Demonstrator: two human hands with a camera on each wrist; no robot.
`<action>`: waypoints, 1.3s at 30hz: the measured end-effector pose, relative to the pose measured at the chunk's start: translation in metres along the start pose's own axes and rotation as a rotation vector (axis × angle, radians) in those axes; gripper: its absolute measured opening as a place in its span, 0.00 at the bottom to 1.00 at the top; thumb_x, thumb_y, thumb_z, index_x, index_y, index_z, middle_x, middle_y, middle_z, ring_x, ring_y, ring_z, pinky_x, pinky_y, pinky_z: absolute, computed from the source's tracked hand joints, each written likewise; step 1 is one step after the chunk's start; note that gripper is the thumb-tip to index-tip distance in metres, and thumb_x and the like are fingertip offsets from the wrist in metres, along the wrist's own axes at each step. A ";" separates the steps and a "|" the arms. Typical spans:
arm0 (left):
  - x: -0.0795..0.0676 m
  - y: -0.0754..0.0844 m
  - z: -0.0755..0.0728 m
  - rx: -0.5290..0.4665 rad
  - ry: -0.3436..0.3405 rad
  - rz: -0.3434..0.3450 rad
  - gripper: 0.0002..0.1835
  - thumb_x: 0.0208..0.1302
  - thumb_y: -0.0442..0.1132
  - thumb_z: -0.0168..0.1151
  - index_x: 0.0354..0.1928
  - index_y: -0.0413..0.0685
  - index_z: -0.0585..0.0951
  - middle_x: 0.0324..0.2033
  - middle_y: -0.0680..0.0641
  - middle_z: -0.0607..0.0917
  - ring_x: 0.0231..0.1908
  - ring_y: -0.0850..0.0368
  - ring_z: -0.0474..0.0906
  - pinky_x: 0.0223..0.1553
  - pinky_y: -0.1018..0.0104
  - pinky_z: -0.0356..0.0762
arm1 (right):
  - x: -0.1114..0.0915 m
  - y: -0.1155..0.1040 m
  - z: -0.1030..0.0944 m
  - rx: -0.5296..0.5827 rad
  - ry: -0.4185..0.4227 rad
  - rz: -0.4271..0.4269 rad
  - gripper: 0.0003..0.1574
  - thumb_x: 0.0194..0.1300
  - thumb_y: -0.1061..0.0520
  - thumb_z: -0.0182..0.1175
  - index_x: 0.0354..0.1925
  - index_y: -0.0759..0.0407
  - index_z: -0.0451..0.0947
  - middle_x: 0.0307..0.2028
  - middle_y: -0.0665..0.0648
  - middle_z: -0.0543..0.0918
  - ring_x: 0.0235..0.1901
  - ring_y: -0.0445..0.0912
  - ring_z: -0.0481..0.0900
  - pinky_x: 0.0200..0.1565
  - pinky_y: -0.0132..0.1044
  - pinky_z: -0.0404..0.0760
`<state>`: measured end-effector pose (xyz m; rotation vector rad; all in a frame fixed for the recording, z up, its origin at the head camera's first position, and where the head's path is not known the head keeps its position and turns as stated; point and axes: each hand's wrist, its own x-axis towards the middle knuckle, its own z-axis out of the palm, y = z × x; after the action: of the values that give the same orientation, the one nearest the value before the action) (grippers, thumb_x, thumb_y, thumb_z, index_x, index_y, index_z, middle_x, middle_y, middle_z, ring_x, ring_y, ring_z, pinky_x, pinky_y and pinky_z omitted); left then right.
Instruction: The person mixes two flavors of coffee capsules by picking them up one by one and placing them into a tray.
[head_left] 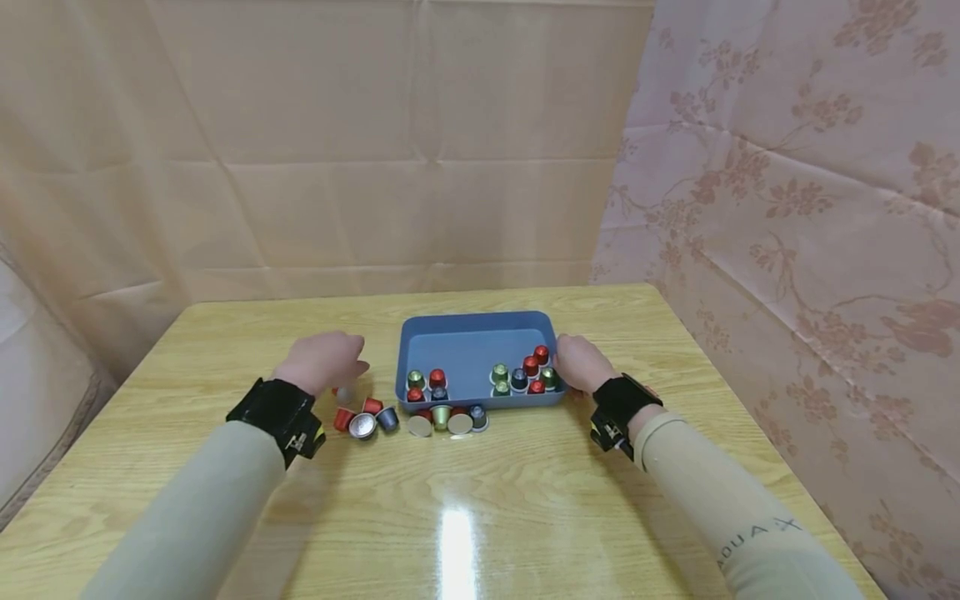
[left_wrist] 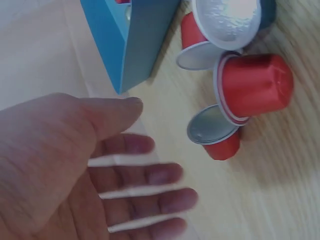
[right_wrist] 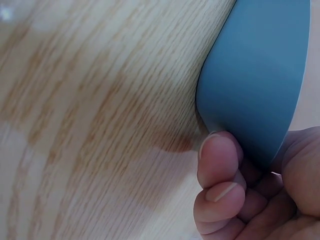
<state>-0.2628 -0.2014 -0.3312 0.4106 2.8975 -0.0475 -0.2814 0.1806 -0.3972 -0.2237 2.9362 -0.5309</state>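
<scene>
Between both hands sits a blue tray (head_left: 465, 348), its end gripped by the right hand (head_left: 583, 364), with colourful capsules (head_left: 530, 367) standing inside, several just beside that hand. Near the left hand (head_left: 321, 361), empty with fingers extended, loose capsules (head_left: 363, 427) lie on the counter (head_left: 510, 475).

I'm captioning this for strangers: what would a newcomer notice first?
Probably the blue tray on the wooden table, with red, green and dark coffee capsules toward its near corners. More capsules lie loose in front and to its left. A pink floral cloth hangs at right.
</scene>
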 end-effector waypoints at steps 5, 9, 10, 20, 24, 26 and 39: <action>-0.003 -0.004 0.003 -0.051 -0.065 -0.098 0.19 0.75 0.49 0.58 0.49 0.37 0.81 0.27 0.47 0.79 0.28 0.52 0.74 0.31 0.56 0.72 | 0.000 0.000 -0.001 -0.014 0.009 -0.007 0.15 0.77 0.63 0.46 0.51 0.76 0.71 0.25 0.62 0.78 0.09 0.46 0.77 0.14 0.33 0.73; -0.003 -0.007 0.008 -0.077 -0.097 -0.149 0.23 0.76 0.52 0.55 0.52 0.36 0.81 0.24 0.47 0.74 0.27 0.52 0.72 0.30 0.57 0.68 | -0.001 0.000 -0.002 -0.022 0.018 -0.023 0.15 0.76 0.64 0.46 0.50 0.76 0.72 0.26 0.63 0.77 0.09 0.46 0.78 0.15 0.33 0.74; -0.003 -0.008 0.010 -0.083 -0.106 -0.155 0.24 0.77 0.53 0.54 0.52 0.35 0.81 0.24 0.47 0.74 0.27 0.52 0.72 0.31 0.57 0.68 | -0.001 0.000 -0.002 -0.022 0.020 -0.025 0.15 0.76 0.64 0.46 0.50 0.76 0.72 0.26 0.63 0.77 0.09 0.46 0.78 0.15 0.33 0.74; 0.008 -0.013 0.023 -0.151 -0.172 -0.160 0.24 0.78 0.50 0.52 0.56 0.33 0.78 0.28 0.44 0.78 0.29 0.51 0.75 0.33 0.56 0.71 | -0.002 0.000 -0.002 -0.015 0.013 -0.030 0.14 0.77 0.64 0.46 0.50 0.76 0.72 0.25 0.62 0.77 0.10 0.46 0.78 0.16 0.34 0.74; 0.012 -0.012 0.025 -0.150 -0.186 -0.146 0.20 0.77 0.47 0.55 0.54 0.35 0.78 0.28 0.45 0.78 0.29 0.51 0.75 0.32 0.58 0.70 | -0.001 0.000 -0.002 -0.018 0.015 -0.036 0.14 0.77 0.64 0.47 0.49 0.76 0.72 0.25 0.62 0.77 0.09 0.45 0.77 0.16 0.34 0.75; 0.013 -0.012 0.027 -0.141 -0.183 -0.135 0.20 0.76 0.46 0.56 0.55 0.35 0.78 0.29 0.45 0.79 0.30 0.51 0.75 0.33 0.58 0.70 | -0.001 0.001 -0.002 -0.019 0.016 -0.040 0.14 0.77 0.64 0.47 0.49 0.76 0.72 0.25 0.61 0.77 0.09 0.45 0.77 0.16 0.33 0.75; 0.017 -0.012 0.033 -0.128 -0.155 -0.085 0.23 0.79 0.49 0.48 0.57 0.35 0.79 0.34 0.43 0.79 0.36 0.48 0.76 0.40 0.52 0.72 | -0.001 0.002 -0.002 -0.019 0.029 -0.057 0.13 0.76 0.64 0.48 0.47 0.76 0.73 0.25 0.62 0.77 0.09 0.45 0.77 0.15 0.34 0.75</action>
<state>-0.2753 -0.2102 -0.3675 0.2491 2.7445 0.0880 -0.2810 0.1831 -0.3958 -0.3048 2.9716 -0.5182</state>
